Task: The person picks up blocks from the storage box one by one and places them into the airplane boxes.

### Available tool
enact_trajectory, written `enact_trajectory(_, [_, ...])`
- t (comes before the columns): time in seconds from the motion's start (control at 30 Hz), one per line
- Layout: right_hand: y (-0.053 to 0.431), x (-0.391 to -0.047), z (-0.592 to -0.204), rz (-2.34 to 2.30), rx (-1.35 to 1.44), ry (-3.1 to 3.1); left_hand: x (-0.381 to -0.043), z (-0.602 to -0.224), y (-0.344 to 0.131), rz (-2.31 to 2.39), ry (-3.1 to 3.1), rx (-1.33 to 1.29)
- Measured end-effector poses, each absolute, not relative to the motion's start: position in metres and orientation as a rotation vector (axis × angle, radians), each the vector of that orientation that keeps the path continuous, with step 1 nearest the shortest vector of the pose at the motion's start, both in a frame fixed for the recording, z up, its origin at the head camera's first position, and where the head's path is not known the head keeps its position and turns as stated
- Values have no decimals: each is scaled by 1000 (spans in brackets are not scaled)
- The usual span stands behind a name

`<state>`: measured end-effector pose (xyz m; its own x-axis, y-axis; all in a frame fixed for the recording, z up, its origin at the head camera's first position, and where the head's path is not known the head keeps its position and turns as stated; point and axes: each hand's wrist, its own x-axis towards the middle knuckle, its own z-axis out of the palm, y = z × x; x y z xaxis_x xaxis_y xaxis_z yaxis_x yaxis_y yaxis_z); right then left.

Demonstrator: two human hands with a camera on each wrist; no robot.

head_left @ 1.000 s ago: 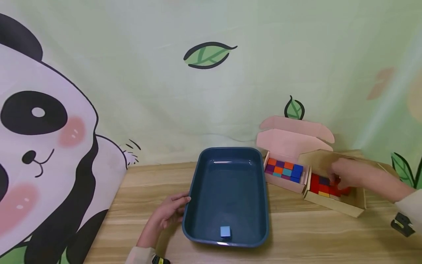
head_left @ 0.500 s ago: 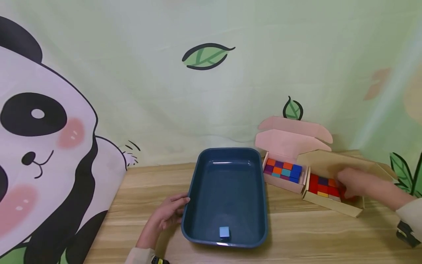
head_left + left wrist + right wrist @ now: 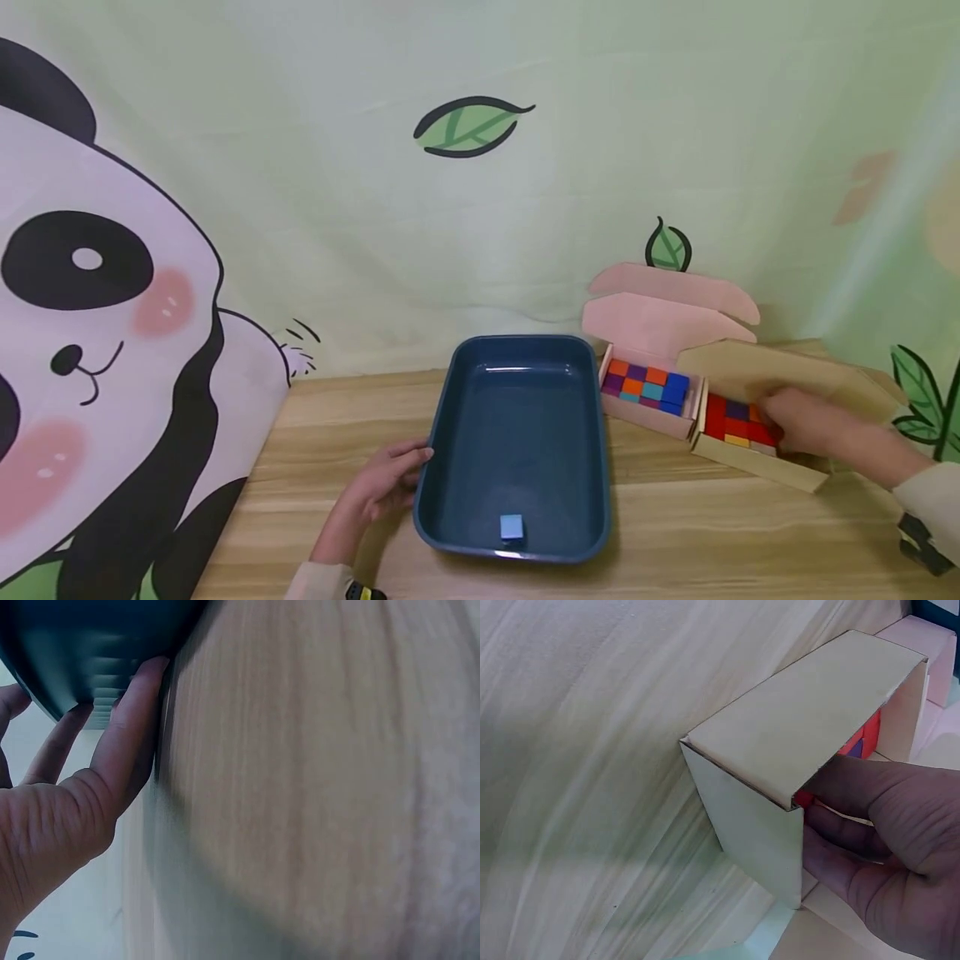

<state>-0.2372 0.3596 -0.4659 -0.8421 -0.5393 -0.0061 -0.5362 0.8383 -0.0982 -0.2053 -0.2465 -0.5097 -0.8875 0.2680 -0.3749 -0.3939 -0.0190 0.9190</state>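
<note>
My left hand (image 3: 386, 482) rests against the left side of a dark blue tray (image 3: 607, 467), its fingers fairly straight and touching the tray's side in the left wrist view. A small light blue block (image 3: 512, 527) lies inside the tray near its front edge. At the right, my right hand (image 3: 806, 425) reaches into an open brown cardboard box (image 3: 757, 465) with bent fingers. The right wrist view shows a bit of a red block (image 3: 803, 799) between its fingertips; the box wall hides the rest. Red, purple, orange and yellow blocks (image 3: 738, 427) are packed in the box's left part.
Left of the brown box stands an open pink box (image 3: 648, 418) with rows of orange, purple, teal and blue blocks (image 3: 632, 387). A wooden table (image 3: 675, 533) carries everything. Behind it hangs a pale green cloth (image 3: 360, 208) printed with a panda and leaves.
My right hand has shifted lower and slightly right within the brown box, uncovering blocks at its left. Red at the box's right side is now hidden behind the hand. The left hand stays at the tray.
</note>
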Motion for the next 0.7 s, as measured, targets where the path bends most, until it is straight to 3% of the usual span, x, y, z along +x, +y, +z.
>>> enact_trajectory(0.37, [359, -244, -468, -135, -954, 2946, -206, -511, -247, 1955, 1830, -137])
enact_trajectory(0.7, [341, -259, -436, -154, -716, 2714, -205, -512, -248, 1964, 1813, -139])
